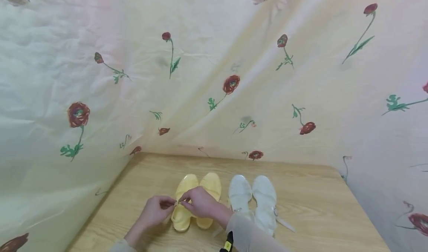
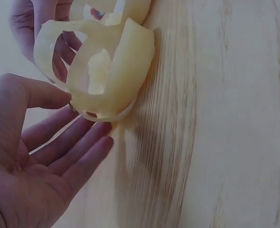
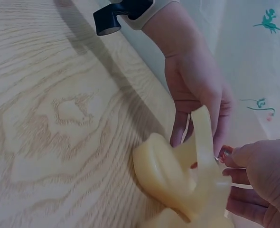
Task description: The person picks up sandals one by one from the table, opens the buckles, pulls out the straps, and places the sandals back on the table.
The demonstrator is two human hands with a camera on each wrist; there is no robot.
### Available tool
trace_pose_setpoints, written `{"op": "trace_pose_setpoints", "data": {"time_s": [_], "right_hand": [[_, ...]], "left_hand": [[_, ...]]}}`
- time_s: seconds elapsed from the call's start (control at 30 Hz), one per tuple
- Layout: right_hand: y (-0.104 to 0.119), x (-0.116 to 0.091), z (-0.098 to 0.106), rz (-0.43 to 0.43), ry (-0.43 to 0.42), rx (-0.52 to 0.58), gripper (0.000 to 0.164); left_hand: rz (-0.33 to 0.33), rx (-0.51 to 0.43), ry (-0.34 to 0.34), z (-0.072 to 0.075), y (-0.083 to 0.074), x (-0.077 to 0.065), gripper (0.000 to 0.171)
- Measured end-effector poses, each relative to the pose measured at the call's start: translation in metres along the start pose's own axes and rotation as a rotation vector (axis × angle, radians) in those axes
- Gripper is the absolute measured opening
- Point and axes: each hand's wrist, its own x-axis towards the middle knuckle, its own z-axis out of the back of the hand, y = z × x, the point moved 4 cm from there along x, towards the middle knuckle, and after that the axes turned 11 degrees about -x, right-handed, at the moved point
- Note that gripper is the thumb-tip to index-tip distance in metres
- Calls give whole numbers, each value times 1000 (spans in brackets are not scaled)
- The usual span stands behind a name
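Observation:
A pair of yellow sandals stands side by side on the table; both hands meet at the ankle strap of the left yellow sandal (image 1: 182,218). My left hand (image 1: 155,209) pinches the strap at its side near a small buckle, thumb above and fingers beneath. From the other side my right hand (image 1: 200,202) pinches at the same spot with thumb and forefinger; the strap's end there is too small to make out. In the left wrist view the yellow sandal (image 2: 135,57) shows its strap looped over the heel. My right forearm passes over part of the right yellow sandal (image 1: 212,183).
To the right stand two white sandals (image 1: 240,190), one with a loose strap (image 1: 285,224) lying out on the wood. The wooden table (image 1: 307,192) is bordered behind and at the sides by flower-printed cloth (image 1: 200,59). My right sleeve (image 1: 249,233) crosses in front of the white pair.

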Motion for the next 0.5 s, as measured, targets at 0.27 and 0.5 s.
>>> {"op": "trace_pose_setpoints", "data": {"time_s": [0.27,0.5], "right_hand": [[2,11,-7,-26,-8,0,12],[1,18,-12,-56,17,1,12]], "left_hand": [[77,-102,61,2,5,0,25],[86,-101,83,2,8,-2,19]]}}
